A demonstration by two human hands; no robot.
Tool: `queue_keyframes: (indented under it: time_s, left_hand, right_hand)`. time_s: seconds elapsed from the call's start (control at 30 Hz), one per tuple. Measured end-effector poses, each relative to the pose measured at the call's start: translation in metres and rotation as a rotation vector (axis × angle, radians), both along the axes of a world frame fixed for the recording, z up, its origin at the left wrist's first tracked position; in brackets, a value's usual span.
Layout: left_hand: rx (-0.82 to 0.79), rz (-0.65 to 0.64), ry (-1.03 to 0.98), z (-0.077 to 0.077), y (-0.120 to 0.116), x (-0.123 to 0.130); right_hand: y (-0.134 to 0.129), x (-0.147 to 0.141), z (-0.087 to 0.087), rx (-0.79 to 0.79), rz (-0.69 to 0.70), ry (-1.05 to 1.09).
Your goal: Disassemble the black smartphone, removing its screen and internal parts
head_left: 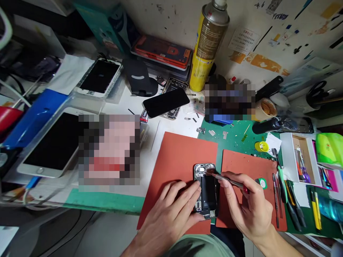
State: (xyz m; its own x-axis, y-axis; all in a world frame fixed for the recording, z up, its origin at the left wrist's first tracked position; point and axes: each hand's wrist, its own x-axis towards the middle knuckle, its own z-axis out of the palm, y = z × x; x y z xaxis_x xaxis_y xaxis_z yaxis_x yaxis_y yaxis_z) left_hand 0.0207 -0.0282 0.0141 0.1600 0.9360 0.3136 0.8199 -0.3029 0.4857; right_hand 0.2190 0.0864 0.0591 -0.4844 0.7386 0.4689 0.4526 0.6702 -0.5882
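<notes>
An opened smartphone lies near the front edge of an orange-red mat, with its dark battery and inner parts showing. My left hand holds the phone down, fingertips along its left side and thumb at its bottom edge. Pinched in my right hand is a slim precision screwdriver with a knurled metal shaft and a red end. Its tip is at the upper part of the phone, over the parts above the battery; whether it sits in a screw is too small to tell.
A second orange-red mat lies to the right, with hand tools at its edge. Behind stand a yellow spray can and a black phone stand. A white phone lies left. A parts box stands right.
</notes>
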Motion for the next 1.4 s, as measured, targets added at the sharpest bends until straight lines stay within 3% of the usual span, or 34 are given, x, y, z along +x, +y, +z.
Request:
queue_keyframes:
  time_s: [0.63, 1.0, 1.4]
  left_hand:
    - [0.028, -0.01, -0.009, -0.002, 0.0, -0.001]
    - [0.04, 0.0, 0.003, -0.003, -0.002, -0.001]
    - [0.029, 0.01, 0.033, -0.005, -0.004, 0.0]
  right_hand:
    - [-0.005, 0.003, -0.001, -0.033, 0.021, -0.024]
    - [0.007, -0.017, 0.006, 0.039, 0.055, -0.022]
    - [0.01, -0.023, 0.001, 0.067, 0.082, -0.092]
